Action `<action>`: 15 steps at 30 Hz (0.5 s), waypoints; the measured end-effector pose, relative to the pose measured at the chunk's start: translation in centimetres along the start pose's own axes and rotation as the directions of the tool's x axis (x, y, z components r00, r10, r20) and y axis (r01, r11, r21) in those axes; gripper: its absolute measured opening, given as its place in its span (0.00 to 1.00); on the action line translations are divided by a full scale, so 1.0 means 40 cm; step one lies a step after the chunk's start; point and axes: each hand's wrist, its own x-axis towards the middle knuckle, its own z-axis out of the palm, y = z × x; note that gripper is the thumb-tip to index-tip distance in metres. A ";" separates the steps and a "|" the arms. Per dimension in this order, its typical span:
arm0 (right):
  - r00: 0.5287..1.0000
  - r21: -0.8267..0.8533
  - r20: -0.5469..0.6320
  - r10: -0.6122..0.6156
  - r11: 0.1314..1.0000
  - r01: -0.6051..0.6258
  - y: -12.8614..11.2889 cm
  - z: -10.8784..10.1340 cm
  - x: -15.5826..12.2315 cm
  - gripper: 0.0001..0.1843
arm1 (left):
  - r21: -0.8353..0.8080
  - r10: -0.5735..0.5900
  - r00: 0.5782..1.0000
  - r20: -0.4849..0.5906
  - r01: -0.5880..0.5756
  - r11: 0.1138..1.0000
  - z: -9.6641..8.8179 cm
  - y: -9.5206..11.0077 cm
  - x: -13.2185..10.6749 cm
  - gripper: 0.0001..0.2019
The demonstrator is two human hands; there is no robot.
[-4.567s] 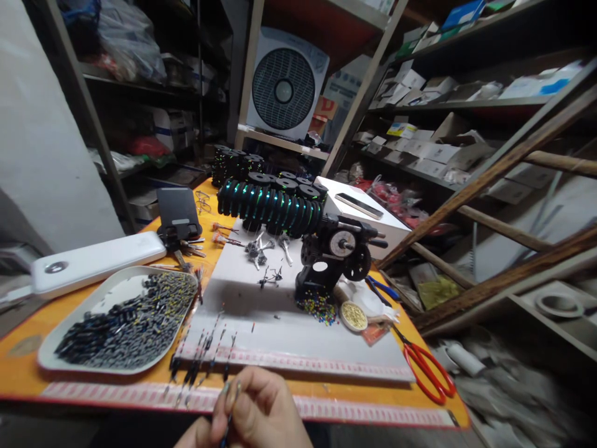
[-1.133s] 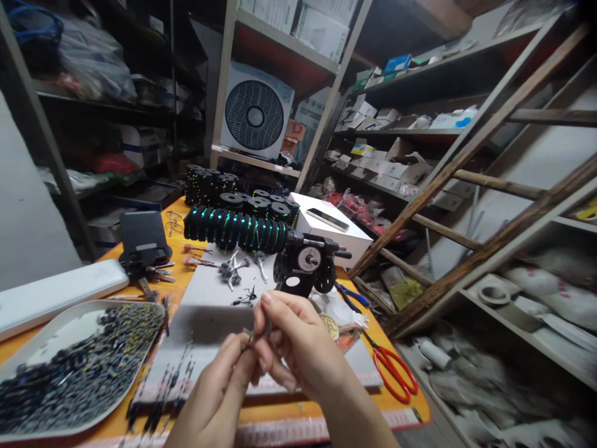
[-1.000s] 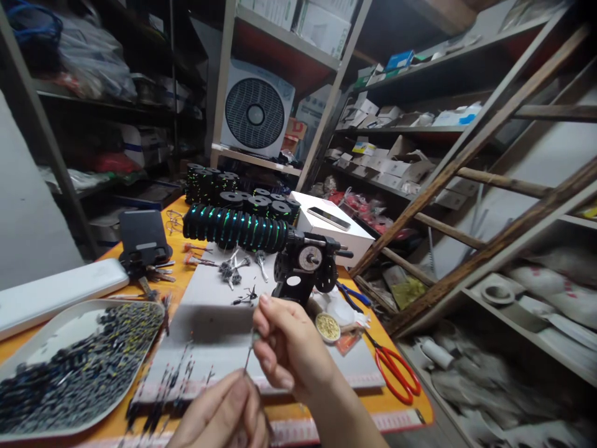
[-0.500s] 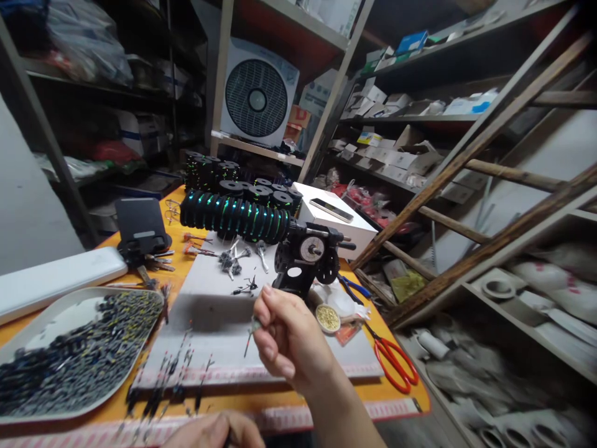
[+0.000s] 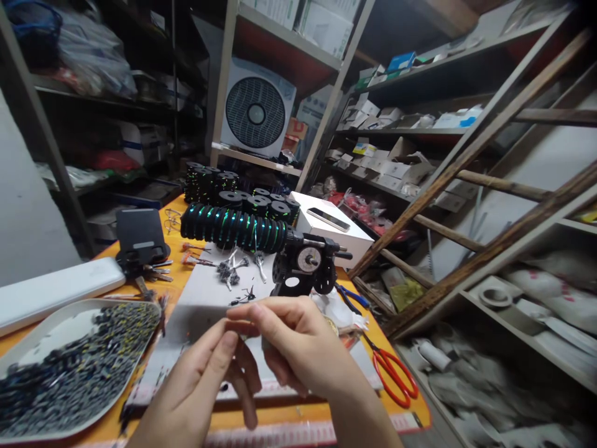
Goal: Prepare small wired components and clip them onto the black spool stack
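Observation:
My left hand [image 5: 203, 367] and my right hand [image 5: 298, 342] meet over the white board [image 5: 198, 295]. Thumb and forefinger are pinched together on each, and the fingertips of the two hands touch or nearly touch. Whatever they hold is too small and too covered by the fingers to name. Small dark fittings [image 5: 245, 295] lie on the board just beyond my hands. Behind them, a black winding device with a dial [image 5: 308, 260] carries a row of black spools [image 5: 233, 227] with shiny green-blue thread.
At the left a white tray [image 5: 56, 330] holds many small dark pieces. Red-handled scissors [image 5: 394, 376] and blue-handled pliers [image 5: 352, 295] lie at the right. A phone [image 5: 329, 219] rests on a white box [image 5: 359, 242]. A wooden ladder [image 5: 448, 180] leans beyond the table.
My left hand has risen from the bottom edge to meet my right hand. The thin piece with a reddish tip that showed below my right fingers is now hidden.

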 end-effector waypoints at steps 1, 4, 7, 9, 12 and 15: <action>1.000 -0.016 0.002 0.010 1.000 -0.010 0.000 -0.001 -0.001 0.29 | 0.033 0.017 1.000 0.002 -0.017 0.999 -0.002 0.001 0.002 0.26; 0.998 0.018 0.016 0.053 0.998 -0.054 0.009 -0.008 -0.001 0.30 | 0.230 0.102 0.994 -0.037 -0.091 0.969 -0.006 -0.005 -0.002 0.20; 0.989 0.266 0.134 0.060 0.960 -0.094 0.030 -0.013 0.010 0.30 | 0.306 0.141 0.987 -0.078 -0.111 0.945 -0.004 -0.022 -0.013 0.17; 0.983 0.472 0.177 0.049 0.872 -0.129 0.044 -0.008 0.024 0.27 | 0.188 0.057 0.993 -0.105 -0.036 0.982 0.005 -0.035 -0.017 0.19; 0.987 0.617 0.125 0.101 0.771 -0.157 0.058 0.011 0.047 0.26 | 0.025 -0.094 0.984 -0.151 0.099 0.995 0.023 -0.055 -0.023 0.29; 0.985 0.643 0.079 0.153 0.747 -0.168 0.065 0.038 0.062 0.31 | -0.078 -0.168 0.971 -0.170 0.157 0.985 0.029 -0.071 -0.031 0.32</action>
